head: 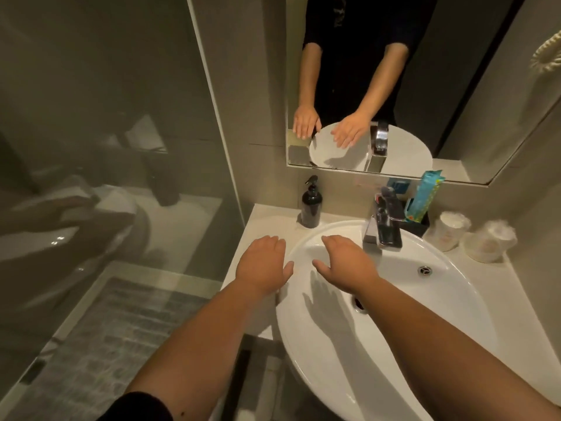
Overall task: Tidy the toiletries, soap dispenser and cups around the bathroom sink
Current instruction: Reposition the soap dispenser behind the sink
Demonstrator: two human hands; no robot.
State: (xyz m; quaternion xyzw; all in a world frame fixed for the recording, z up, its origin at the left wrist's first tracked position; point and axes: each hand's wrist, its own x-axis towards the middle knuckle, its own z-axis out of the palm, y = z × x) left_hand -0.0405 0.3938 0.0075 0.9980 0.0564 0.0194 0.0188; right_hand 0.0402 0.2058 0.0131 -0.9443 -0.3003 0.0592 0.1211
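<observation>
Left hand (pixel 262 264) flat, fingers relaxed, over counter edge (pixel 264 220); right hand (pixel 346 264) loose, empty, above white basin (pixel 425 314).

Beige tiled walls (pixel 252 86), wall mirror (pixel 455 86), glass shower partition (pixel 106 147), grey floor mat (pixel 121 338)

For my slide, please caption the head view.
Both open hands, left and right, hover over the sink.
</observation>
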